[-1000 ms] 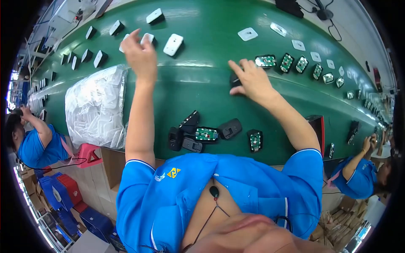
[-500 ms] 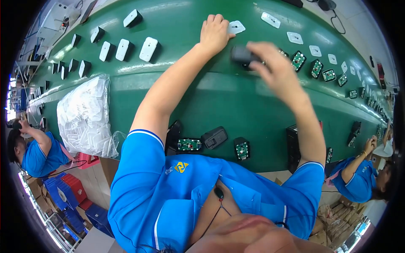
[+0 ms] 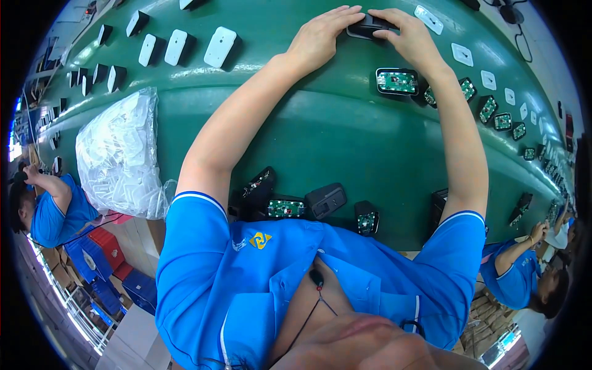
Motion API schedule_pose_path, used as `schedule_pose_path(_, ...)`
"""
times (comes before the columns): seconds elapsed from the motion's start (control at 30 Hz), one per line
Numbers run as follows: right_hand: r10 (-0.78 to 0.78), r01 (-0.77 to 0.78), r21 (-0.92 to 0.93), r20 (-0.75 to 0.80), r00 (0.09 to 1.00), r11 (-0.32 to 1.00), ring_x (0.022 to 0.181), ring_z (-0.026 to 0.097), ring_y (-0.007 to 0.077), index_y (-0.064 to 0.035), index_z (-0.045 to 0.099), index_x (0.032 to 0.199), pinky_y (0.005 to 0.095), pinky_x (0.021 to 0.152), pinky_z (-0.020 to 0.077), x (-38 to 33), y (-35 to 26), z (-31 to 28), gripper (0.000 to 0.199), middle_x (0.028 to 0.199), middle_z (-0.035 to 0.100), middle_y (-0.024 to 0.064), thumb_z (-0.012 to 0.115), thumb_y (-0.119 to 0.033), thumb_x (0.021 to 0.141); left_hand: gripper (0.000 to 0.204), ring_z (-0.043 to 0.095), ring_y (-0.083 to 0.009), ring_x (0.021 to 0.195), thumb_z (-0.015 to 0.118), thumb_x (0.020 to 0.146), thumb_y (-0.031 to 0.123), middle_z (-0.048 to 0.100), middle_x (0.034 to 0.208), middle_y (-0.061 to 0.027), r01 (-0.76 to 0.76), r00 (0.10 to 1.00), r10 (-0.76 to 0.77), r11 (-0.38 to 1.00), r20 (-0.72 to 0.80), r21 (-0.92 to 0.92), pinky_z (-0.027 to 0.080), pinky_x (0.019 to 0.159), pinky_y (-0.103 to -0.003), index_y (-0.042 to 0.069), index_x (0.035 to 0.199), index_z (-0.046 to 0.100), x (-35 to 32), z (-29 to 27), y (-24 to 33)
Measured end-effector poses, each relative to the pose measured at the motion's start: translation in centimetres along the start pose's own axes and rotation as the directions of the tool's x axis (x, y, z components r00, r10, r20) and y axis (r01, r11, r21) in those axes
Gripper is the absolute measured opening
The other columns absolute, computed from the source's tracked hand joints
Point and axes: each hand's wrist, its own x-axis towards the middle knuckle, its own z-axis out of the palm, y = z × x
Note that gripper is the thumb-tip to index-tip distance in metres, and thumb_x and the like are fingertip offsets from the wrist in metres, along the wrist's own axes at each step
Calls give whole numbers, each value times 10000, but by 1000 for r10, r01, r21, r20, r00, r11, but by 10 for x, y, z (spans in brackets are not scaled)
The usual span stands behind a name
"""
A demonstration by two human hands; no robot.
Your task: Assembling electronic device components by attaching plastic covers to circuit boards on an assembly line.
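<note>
Seating the black housing (image 3: 370,27), apparently, toward the far edge of the green surface (image 3: 296,135). Left hand (image 3: 316,39) touches its left end; closure cannot be told. Right hand (image 3: 409,41) pinches its right end narrowly. Next move likely calls for square, even pressure.

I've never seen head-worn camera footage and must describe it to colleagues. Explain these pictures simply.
There is no machine: these are a person's bare hands. The view comes from a fisheye camera worn on the head and looking down, so straight edges bend.

The right hand grips a black housing; the left hand is close against its left end, though its exact contact is unclear.

On the green bench, black blocks with white faces and a clear bag of white pieces lie left. Toward the right are white plates and green circuit boards in black cases.
</note>
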Motion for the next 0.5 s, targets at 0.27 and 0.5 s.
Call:
schedule_pose_path(0.27, -138, 123, 139, 98, 986, 983, 908, 608, 292, -23, 613, 1118, 339, 843, 468, 15, 7, 11, 357, 1051, 644, 110, 629, -53, 762, 421, 517, -284, 1199, 456, 833, 11, 548, 1295, -123, -29, 999, 26, 997, 41, 75, 412, 993, -326, 33, 1244, 545, -9, -5, -2)
schedule_pose_path(0.5, -78, 72, 51, 125, 989, 996, 900, 606, 311, -14, 610, 1115, 343, 832, 474, 6, 15, 28, 372, 1037, 645, 124, 626, -36, 744, 406, 533, -290, 1171, 489, 827, 28, 549, 1283, -156, -135, 986, 162, 921, -42, 365, 411, 990, -326, -11, 1228, 536, -15, -4, 9)
